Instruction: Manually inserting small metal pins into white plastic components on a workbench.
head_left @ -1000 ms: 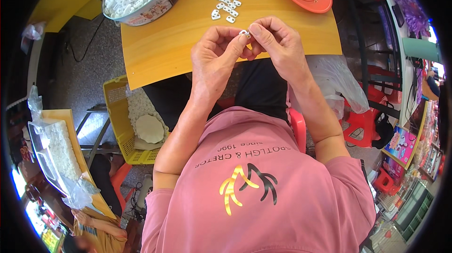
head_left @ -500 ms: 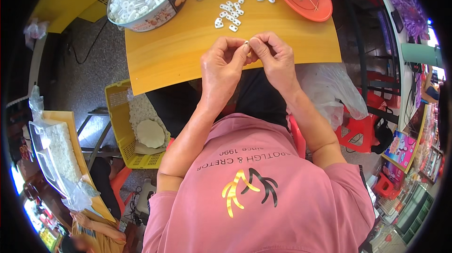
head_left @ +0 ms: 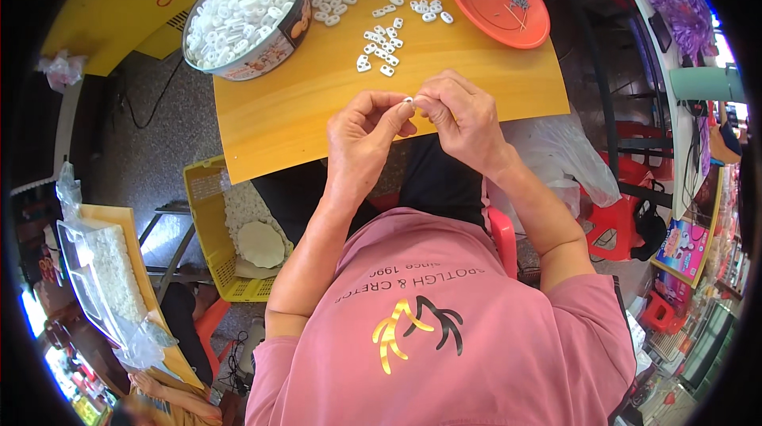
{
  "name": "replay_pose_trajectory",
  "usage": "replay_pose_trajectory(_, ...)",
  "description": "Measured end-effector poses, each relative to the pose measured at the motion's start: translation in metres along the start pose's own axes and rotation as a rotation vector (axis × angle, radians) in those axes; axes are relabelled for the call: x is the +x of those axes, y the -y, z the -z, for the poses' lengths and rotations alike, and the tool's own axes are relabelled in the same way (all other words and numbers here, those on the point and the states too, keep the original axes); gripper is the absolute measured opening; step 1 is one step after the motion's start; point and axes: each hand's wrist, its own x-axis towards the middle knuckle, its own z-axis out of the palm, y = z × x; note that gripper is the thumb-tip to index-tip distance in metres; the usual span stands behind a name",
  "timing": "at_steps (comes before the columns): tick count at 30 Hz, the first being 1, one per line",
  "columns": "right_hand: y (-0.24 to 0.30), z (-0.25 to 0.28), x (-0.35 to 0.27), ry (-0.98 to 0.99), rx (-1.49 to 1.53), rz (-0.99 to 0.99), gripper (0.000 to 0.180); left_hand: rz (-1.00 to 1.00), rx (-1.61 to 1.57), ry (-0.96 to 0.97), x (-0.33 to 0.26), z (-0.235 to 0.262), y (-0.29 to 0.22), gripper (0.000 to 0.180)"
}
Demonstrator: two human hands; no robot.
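Note:
My left hand (head_left: 361, 136) is closed in a pinch around a small white plastic piece (head_left: 408, 99) with a dark spot on it, above the table's near edge. Against it, my right hand (head_left: 460, 117) has thumb and fingertips pressed together; whatever they hold is hidden. Beyond my hands lies a loose group of white two-holed plastic pieces (head_left: 384, 47), some oval and some more angular. A round tin (head_left: 266, 53) heaped with white oval pieces stands at the far left. At the far right, a red plate (head_left: 476, 17) carries small grey parts and thin sticks.
The yellow wooden table (head_left: 278, 120) ends just short of my lap. Left of my legs is a yellow crate (head_left: 208, 228) with white pieces inside. A clear plastic bag (head_left: 567, 156) hangs to the right near a red stool (head_left: 611, 228). Another person's arm (head_left: 171, 390) shows lower left.
The whole view has shifted slightly. My right thumb has come off the top of the small white piece, and those fingers now pinch beside it. My left hand keeps its grip.

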Motion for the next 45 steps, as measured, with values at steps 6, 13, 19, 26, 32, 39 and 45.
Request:
replay_pose_trajectory(6,-0.002,-0.011,-0.009,-0.045,0.104,-0.221,0.006,-0.023,0.017,-0.053,0.004,-0.006,0.010,0.013)
replay_pose_trajectory(13,-0.015,0.004,0.003,0.085,-0.066,0.060,0.006,0.013,0.050,0.004,0.013,0.006,0.017,0.014)
replay_pose_trajectory(19,-0.017,0.006,0.002,0.140,-0.093,0.091,0.009,0.010,0.058,0.017,0.012,0.002,0.011,0.014)
replay_pose_trajectory(26,-0.016,-0.010,-0.007,-0.020,0.076,-0.083,0.009,-0.003,0.072,-0.016,0.015,-0.009,0.011,0.012)
replay_pose_trajectory(32,-0.028,-0.009,-0.002,-0.007,0.023,-0.130,0.007,-0.008,0.088,-0.062,0.027,-0.011,0.020,0.012)
replay_pose_trajectory(39,-0.069,0.039,0.046,0.243,-0.028,-0.207,0.014,-0.029,-0.012,-0.038,0.033,-0.003,0.031,0.013)
replay_pose_trajectory(45,-0.092,0.035,0.068,0.210,-0.512,-0.102,0.015,-0.013,-0.047,0.020,0.033,0.002,0.031,0.014)
